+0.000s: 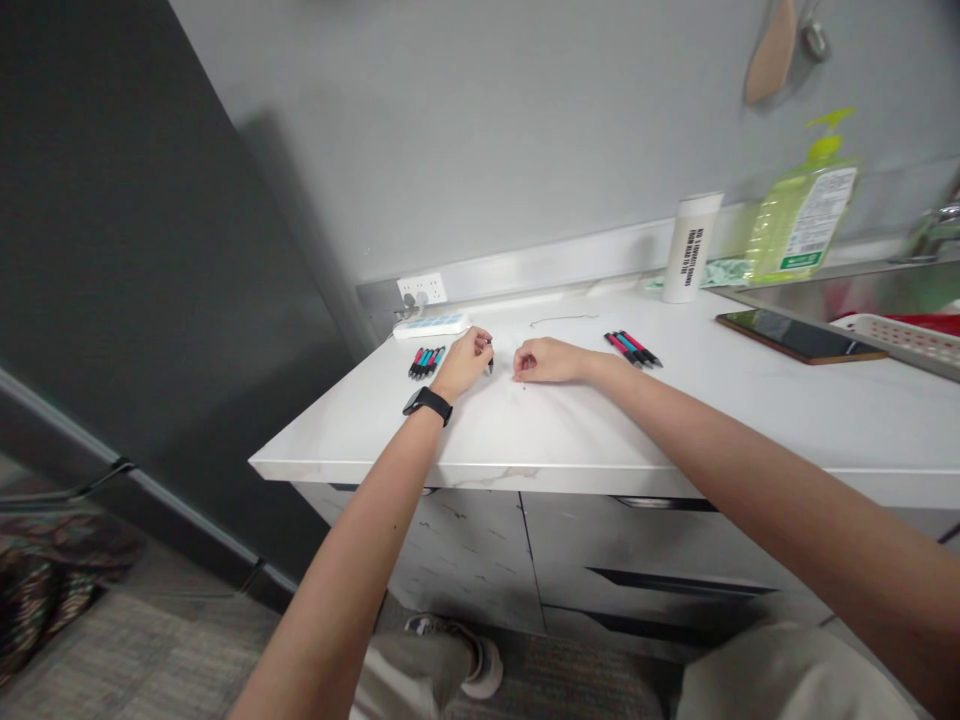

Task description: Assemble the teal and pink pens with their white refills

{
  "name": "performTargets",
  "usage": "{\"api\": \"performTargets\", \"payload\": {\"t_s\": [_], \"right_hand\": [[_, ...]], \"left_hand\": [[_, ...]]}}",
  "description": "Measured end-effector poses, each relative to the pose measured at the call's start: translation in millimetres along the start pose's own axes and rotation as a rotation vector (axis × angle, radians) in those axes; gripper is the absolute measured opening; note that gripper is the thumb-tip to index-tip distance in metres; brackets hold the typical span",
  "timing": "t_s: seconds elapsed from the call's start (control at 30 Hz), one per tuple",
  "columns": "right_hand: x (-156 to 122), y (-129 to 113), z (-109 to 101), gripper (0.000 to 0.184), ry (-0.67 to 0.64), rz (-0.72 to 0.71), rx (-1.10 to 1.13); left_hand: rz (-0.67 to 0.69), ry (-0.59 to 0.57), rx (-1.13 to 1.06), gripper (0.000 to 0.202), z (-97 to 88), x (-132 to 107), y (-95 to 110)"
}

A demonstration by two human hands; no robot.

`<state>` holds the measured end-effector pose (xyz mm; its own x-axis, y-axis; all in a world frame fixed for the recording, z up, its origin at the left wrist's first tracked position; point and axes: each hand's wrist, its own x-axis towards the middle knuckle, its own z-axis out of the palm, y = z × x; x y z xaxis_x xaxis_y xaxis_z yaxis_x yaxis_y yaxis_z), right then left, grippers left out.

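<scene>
Left to right: a row of slim black pens with pink and teal barrels point(426, 362) lies just beside my left hand point(463, 365), wrist bent, black-strapped smartwatch point(427, 404) on it. Its fingers point(480, 347) curl together around a small black pen piece point(490, 364). My right hand point(544, 360) rests palm-down on the white marble-look counter point(675, 420), fingertips point(519, 364) bunched; can't tell if they hold anything. A second pink-and-teal pen group point(634, 349) lies beyond, thin bent wire point(562, 320) nearby.
</scene>
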<state>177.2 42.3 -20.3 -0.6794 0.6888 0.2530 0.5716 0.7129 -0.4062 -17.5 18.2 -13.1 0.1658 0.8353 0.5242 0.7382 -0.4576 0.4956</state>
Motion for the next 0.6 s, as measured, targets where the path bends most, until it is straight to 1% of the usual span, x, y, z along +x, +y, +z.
{"api": "performTargets", "payload": {"t_s": [0.07,0.1,0.23,0.4,0.47,0.6], "right_hand": [[1,3,0,0.014,-0.001,0.007,0.021],[1,4,1,0.015,-0.004,0.011,0.033],[2,2,0,0.027,0.012,0.037,0.035],[-2,-7,-3,0.033,0.042,0.070,-0.069],[-4,-7,-4,0.033,0.042,0.073,-0.107],[-4,-2,-4,0.025,0.015,0.044,-0.160]], "left_hand": [[0.005,-0.010,-0.006,0.013,-0.5,0,2],[0.009,-0.015,-0.015,0.012,-0.5,0,3],[0.011,-0.030,-0.090,0.010,0.5,0,6],[-0.020,-0.040,-0.162,0.011,2.3,2,4],[-0.018,-0.023,-0.157,0.011,3.0,3,2],[-0.011,-0.020,-0.151,0.009,4.9,4,-2]]}}
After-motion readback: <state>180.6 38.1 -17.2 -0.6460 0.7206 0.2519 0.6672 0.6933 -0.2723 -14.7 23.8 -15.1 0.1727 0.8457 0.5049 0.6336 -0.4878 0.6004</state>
